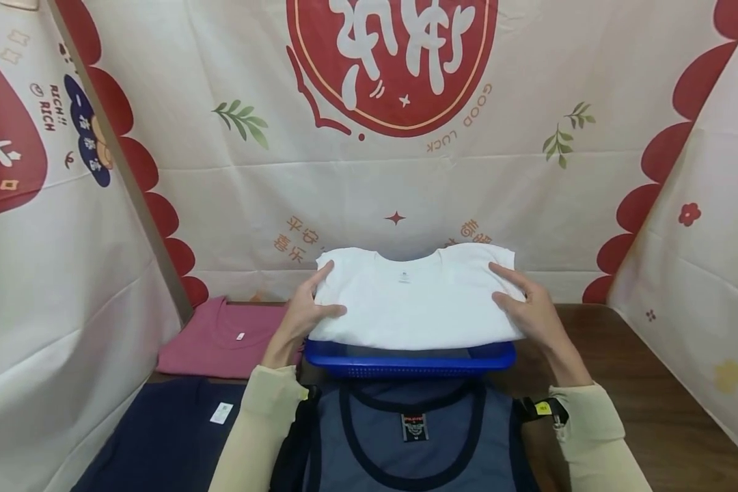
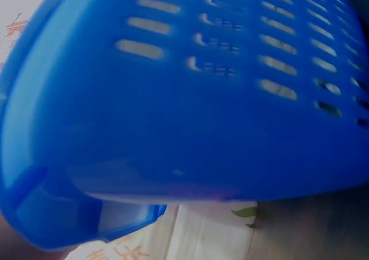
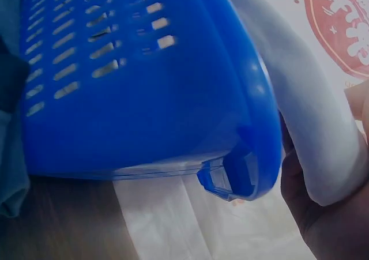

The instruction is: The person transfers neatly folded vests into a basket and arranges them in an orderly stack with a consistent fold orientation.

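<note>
A folded white T-shirt is held between my two hands, above a blue plastic basket. My left hand grips the shirt's left side, the thumb lying over its face. On the opposite side my right hand holds the other edge. In the right wrist view the fold of the white T-shirt sits in the right hand, close beside the basket's rim. Slotted wall of the basket fills most of the left wrist view, where the left hand is mostly hidden.
In front of the basket lies a grey-blue tank top with dark trim. To the left are a folded pink shirt and a navy garment with a white tag. Printed cloth walls the wooden table on three sides.
</note>
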